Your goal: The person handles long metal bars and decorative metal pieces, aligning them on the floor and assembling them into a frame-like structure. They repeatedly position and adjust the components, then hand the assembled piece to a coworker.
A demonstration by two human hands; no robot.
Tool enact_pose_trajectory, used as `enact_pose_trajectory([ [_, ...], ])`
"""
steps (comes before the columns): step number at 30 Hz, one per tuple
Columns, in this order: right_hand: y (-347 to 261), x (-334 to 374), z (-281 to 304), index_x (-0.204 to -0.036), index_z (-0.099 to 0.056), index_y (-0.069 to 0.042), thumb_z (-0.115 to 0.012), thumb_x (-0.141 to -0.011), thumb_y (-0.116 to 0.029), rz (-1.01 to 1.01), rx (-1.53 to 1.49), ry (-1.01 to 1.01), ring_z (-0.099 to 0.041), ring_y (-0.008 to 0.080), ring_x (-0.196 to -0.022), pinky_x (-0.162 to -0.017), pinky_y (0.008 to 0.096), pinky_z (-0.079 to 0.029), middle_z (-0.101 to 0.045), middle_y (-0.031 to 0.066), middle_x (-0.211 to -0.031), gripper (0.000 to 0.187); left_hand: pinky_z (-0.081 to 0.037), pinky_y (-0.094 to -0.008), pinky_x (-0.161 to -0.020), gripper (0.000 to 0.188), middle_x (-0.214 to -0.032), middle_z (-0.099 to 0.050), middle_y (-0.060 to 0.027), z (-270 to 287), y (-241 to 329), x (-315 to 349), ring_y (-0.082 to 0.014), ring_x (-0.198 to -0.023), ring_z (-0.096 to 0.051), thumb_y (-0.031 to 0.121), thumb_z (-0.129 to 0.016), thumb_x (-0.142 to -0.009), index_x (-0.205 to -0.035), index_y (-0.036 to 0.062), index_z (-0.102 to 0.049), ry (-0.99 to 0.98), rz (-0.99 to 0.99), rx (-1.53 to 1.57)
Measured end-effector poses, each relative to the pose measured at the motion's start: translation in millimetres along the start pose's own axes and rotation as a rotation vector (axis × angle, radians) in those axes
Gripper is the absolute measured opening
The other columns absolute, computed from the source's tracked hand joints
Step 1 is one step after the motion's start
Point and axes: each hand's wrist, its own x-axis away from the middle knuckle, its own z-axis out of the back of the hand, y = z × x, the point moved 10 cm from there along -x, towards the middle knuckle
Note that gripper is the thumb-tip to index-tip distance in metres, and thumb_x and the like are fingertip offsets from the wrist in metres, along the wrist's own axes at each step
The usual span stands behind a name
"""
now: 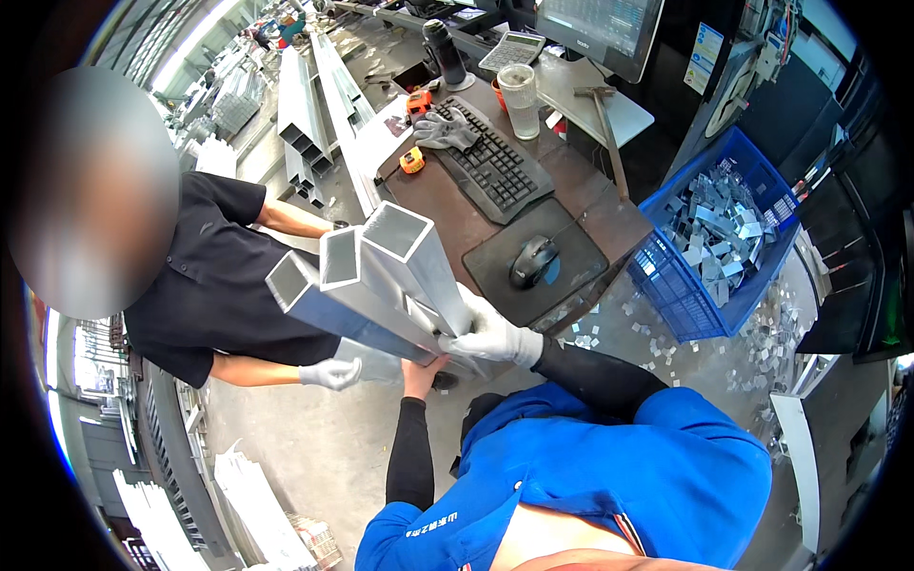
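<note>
Three square aluminium tubes [381, 276] lie bundled side by side, their open ends pointing up toward me. My right hand [490, 333], in a white glove, grips the bundle from the right side. My bare left hand [419, 376] supports the tubes from underneath. A person in a black shirt [214, 276] stands to the left, and that person's gloved hand [331, 373] is under the same bundle.
A brown desk [571, 181] holds a black keyboard [490, 162], a mouse [533, 259] on a pad, a plastic cup [521, 100], grey gloves and tape measures. A blue crate [709, 243] of metal offcuts stands right, with scraps on the floor. Long aluminium profiles [305, 114] lie behind.
</note>
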Motion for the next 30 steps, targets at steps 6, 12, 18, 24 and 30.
enact_pose_trajectory([
  [6, 38, -25, -47, -0.140, -0.050, -0.002, -0.081, -0.082, -0.018, -0.119, -0.186, -0.266, -0.051, 0.0118, -0.117, -0.102, 0.0309, -0.041, -0.058, 0.0059, -0.132, 0.067, -0.047, -0.0386, -0.095, 0.039, -0.093, -0.072, -0.0069, 18, 15, 25, -0.0213, -0.095, -0.066, 0.014, -0.089, -0.067, -0.099, -0.0013, -0.072, 0.076, -0.017, -0.003],
  [12, 53, -53, -86, -0.121, -0.061, -0.002, -0.087, -0.075, -0.028, -0.150, -0.052, -0.199, -0.055, 0.0106, -0.101, -0.091, 0.0300, -0.046, -0.063, 0.0032, -0.104, 0.059, -0.046, -0.0358, -0.099, 0.023, -0.097, -0.076, -0.0046, 60, 10, 35, -0.0176, -0.098, -0.067, 0.014, -0.082, -0.076, -0.093, -0.0004, -0.076, 0.127, 0.022, 0.035],
  [18, 49, -75, -157, -0.124, -0.059, -0.002, -0.095, -0.063, -0.035, 0.072, 0.024, -0.340, -0.059, 0.0157, -0.104, -0.090, 0.0361, -0.050, -0.065, 0.0051, -0.109, 0.078, -0.050, -0.0338, -0.094, 0.023, -0.100, -0.076, -0.0066, 92, -38, 54, -0.0167, -0.096, -0.069, 0.015, -0.085, -0.075, -0.092, 0.0015, -0.078, 0.114, 0.076, 0.109],
  [24, 66, -82, -195, -0.117, -0.063, -0.001, -0.096, -0.064, -0.026, 0.000, 0.076, -0.272, -0.061, 0.0126, -0.094, -0.083, 0.0317, -0.052, -0.064, 0.0066, -0.102, 0.067, -0.056, -0.0341, -0.086, 0.041, -0.101, -0.074, -0.0097, 131, -14, 46, -0.0190, -0.094, -0.070, 0.012, -0.089, -0.071, -0.104, -0.0047, -0.070, 0.200, -0.009, 0.308],
  [30, 85, -85, -232, -0.118, -0.060, 0.001, -0.093, -0.067, -0.014, -0.183, 0.020, -0.320, -0.066, 0.0137, -0.096, -0.086, 0.0313, -0.055, -0.069, 0.0075, -0.107, 0.062, -0.053, -0.0338, -0.092, 0.109, -0.119, -0.067, -0.0106, 174, 34, 69, -0.0181, -0.104, -0.066, 0.024, -0.097, -0.063, -0.144, 0.0027, -0.027, 0.427, -0.217, -0.001],
])
